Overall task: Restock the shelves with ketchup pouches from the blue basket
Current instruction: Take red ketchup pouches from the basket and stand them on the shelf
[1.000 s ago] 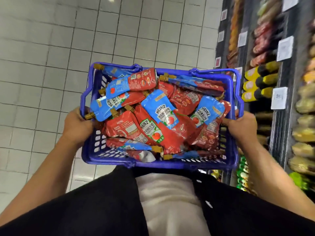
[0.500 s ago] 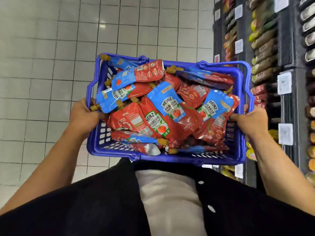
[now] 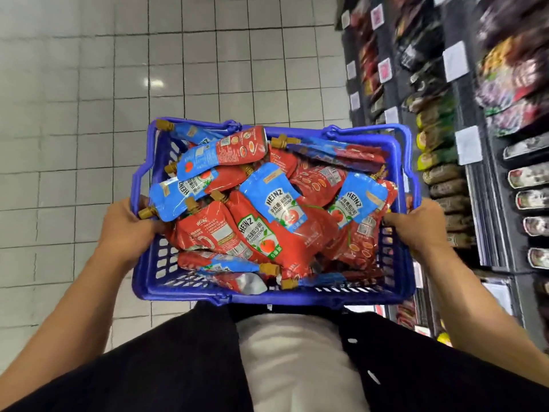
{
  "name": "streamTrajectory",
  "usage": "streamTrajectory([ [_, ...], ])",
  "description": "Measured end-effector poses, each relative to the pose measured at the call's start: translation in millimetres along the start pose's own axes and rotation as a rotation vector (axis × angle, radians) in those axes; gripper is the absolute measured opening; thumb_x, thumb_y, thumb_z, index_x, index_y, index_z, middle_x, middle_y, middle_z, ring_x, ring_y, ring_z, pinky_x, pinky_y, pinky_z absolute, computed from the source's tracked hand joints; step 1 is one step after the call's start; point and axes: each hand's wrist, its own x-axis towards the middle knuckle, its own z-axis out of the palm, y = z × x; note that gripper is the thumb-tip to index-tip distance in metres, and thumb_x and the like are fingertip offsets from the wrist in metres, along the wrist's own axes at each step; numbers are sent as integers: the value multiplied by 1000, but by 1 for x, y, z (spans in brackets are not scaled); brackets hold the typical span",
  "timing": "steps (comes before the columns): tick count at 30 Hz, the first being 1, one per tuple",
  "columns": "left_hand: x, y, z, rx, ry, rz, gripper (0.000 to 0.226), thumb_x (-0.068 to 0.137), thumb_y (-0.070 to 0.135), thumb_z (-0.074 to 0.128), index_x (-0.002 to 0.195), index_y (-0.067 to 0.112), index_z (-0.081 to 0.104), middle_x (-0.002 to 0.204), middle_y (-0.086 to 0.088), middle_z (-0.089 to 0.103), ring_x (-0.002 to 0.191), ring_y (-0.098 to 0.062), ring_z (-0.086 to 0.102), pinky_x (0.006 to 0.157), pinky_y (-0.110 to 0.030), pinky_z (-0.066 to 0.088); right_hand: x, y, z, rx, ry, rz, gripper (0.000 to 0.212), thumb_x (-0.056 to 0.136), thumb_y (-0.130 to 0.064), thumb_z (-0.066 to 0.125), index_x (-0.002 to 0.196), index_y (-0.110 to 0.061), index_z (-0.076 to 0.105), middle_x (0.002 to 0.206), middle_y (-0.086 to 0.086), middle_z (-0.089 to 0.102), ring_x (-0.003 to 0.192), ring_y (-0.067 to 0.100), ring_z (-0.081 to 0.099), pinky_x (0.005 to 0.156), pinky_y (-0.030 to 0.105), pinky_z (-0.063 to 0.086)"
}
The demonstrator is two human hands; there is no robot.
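Two hands: both are on the blue basket (image 3: 276, 295), one at each side wall, carrying it in front of my waist.
Left hand: my left hand (image 3: 127, 230) grips the basket's left rim, thumb side wrapped over the edge beside a pouch's brown cap.
Right hand: my right hand (image 3: 416, 226) grips the right rim the same way, fingers curled over the wall.
Ketchup pouches: the ketchup pouches (image 3: 267, 209) lie heaped in the basket, red ones and blue-topped ones crossing each other; they pile above the rim at the far-left corner and thin out toward the near edge.
Handles: the two carry handles are folded down against the rim, unused.
Shelves: the shelves (image 3: 463, 162) run along my right, dark, with white price tags; the goods on them are blurred, so I cannot tell where the ketchup slot is.
Stage: I judge nothing is stocked yet; I am only bringing the load to the shelf.
Doing it well: I keep the basket level so the top pouches do not slide off, find the right gap, then rest the basket before freeing a hand.
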Motion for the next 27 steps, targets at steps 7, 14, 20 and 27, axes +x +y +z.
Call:
streamTrajectory([
  [7,180,128,-1,73,-103,109,43,57,-8,79,80,27,70,67,-5,73,64,-33,73,63,-53,62,90,-103,27,0,99,160,22,64,-13,84,56,-12,63,57,6,56,57,18,52,58,34,45],
  [14,334,287,-11,210,-200,195,36,60,-8,79,78,20,67,64,-3,71,63,-30,72,56,-40,59,163,-218,42,27,167,314,11,67,-5,82,68,-6,71,64,11,58,59,16,49,53,29,39],
  [20,444,401,10,319,-229,289,39,56,-6,82,78,22,66,59,5,70,49,-13,68,53,-36,57,253,-269,62,157,258,377,19,66,-5,84,60,-9,67,53,4,53,47,7,42,38,15,34],
  [27,550,523,76,438,-316,414,43,55,-8,84,78,25,72,58,10,69,46,-1,62,46,-23,54,379,-294,95,314,243,605,35,54,-27,79,77,-3,69,66,10,62,59,23,57,59,41,51],
])
